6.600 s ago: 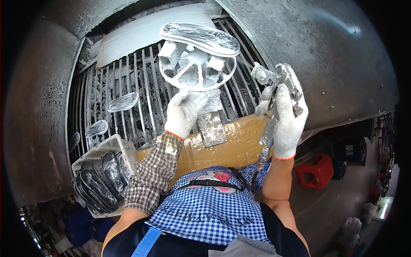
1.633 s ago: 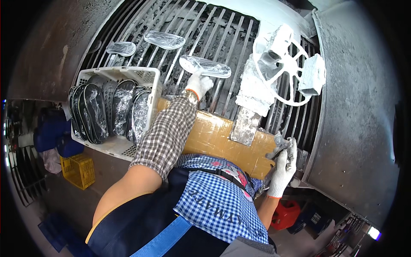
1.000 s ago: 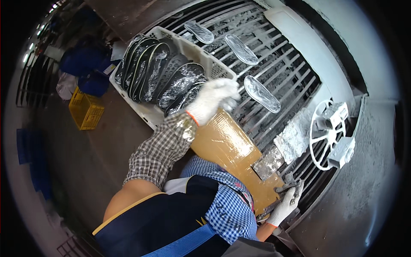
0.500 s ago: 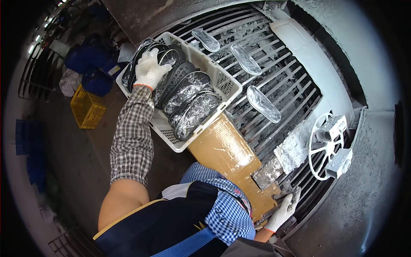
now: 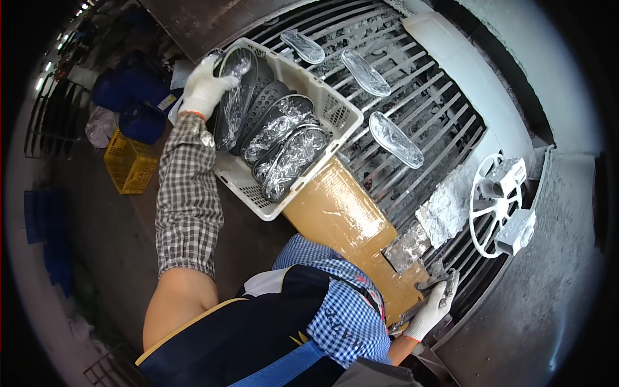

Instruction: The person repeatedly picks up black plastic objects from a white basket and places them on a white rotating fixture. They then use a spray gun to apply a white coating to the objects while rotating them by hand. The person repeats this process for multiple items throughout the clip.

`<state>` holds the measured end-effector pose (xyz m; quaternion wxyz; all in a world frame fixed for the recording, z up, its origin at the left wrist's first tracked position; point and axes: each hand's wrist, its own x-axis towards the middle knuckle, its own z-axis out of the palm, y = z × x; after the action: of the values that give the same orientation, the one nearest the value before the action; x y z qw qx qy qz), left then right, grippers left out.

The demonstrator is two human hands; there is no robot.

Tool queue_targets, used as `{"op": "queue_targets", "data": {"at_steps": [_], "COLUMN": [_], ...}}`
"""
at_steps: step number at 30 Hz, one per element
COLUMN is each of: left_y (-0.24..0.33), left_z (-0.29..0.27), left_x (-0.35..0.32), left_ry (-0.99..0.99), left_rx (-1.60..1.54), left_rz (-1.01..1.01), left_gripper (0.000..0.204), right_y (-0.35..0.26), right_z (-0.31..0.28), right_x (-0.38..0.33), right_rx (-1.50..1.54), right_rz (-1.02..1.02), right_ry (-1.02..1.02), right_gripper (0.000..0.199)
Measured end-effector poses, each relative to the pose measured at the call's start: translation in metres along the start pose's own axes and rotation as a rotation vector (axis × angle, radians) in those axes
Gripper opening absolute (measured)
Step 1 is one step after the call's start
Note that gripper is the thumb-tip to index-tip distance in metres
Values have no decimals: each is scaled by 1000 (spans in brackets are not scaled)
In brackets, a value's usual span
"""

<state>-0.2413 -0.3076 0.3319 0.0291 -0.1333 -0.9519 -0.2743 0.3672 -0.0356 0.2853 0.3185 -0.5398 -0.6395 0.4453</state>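
Note:
My left hand [image 5: 206, 87], in a white knit glove, reaches over the far left side of a white plastic crate [image 5: 322, 169]. Its fingers curl over the edge of a dark shoe sole, largely hidden by the glove, and the thumb lies against a film-covered sole [image 5: 235, 103] beside it. Several more dark soles [image 5: 278, 129], some with clear film on them, stand on edge in the crate. My right hand [image 5: 435, 306], also gloved, is closed around a grey-coated metal tool [image 5: 436, 272], shaped like a spray gun, at the lower right; its grip is partly hidden.
Three film-covered sole-shaped pieces [image 5: 396, 140] lie on a metal bar grate [image 5: 425, 97]. A brown box [image 5: 342, 206] sits under the crate's near corner. A white wheel [image 5: 474, 213] with blocks stands right. A yellow crate [image 5: 129, 161] and blue containers [image 5: 142, 122] are left.
My left hand has moved left and slightly up, away from the middle of the soles to the crate's left end. My right hand stays around the tool while the view shifts slightly.

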Motion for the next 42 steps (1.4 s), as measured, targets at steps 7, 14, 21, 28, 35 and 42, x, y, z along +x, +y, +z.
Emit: {"op": "queue_targets", "data": {"at_steps": [7,14,21,28,35,42], "left_y": [39,41,93,125,140,252], "left_z": [32,151,105,11,6,95], "left_x": [-38,-71,-66,-53,-30,-80], "left_ry": [-249,-526,-473,-219,-101,-532], "left_rx": [-421,-175,83,-459,-1265,-1577], "left_rz": [189,104,129,35,130,-19], "left_gripper": [89,71,47,64,45,35], "right_y": [-16,-7,15,-10,26,-10], "right_z": [13,4,1,10,-5,-11], "right_x": [-4,-6,-2,-6,-4,-14], "right_rx": [21,82,54,78,-14,218], "right_rz": [46,68,-28,64,-35,165], "right_ry": [-22,-62,9,-49,-37,-29], "right_gripper": [55,55,55,55,56,60]}}
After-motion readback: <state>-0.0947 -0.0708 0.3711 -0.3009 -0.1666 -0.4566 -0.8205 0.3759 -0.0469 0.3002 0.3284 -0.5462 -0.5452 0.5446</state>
